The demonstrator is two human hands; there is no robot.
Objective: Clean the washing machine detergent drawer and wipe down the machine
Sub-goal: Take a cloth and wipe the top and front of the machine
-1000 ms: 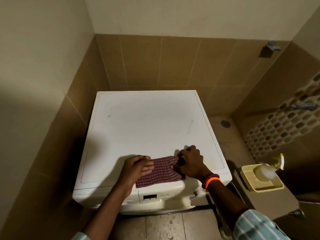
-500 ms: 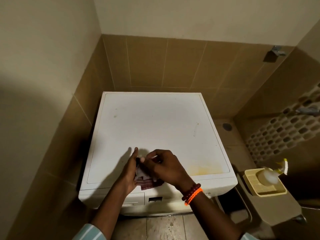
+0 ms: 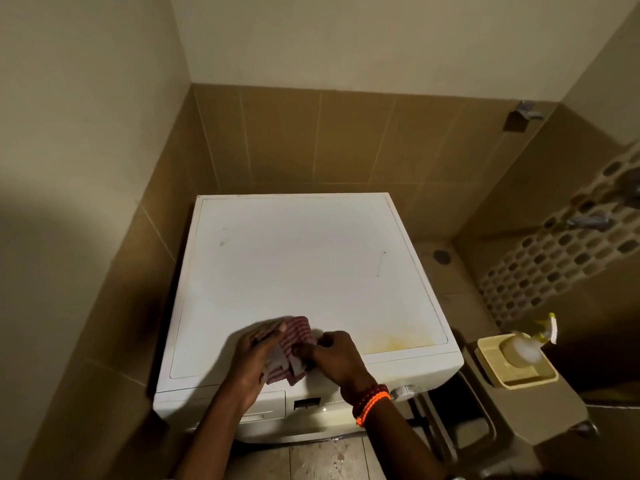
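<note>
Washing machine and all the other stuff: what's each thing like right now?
Washing machine: lid bare, yellowish stain near its front right corner.
Detergent drawer: shut.
Checked cloth: bunched up, held.
Left hand: gripping the cloth.
Right hand: gripping the cloth.
Spray bottle: lying in a yellow tray.

We see a smooth white washing machine top [image 3: 294,265], faintly stained. The checked rag [image 3: 294,344] looks like soft woven cloth; wall tiles [image 3: 346,140] seem matt.
</note>
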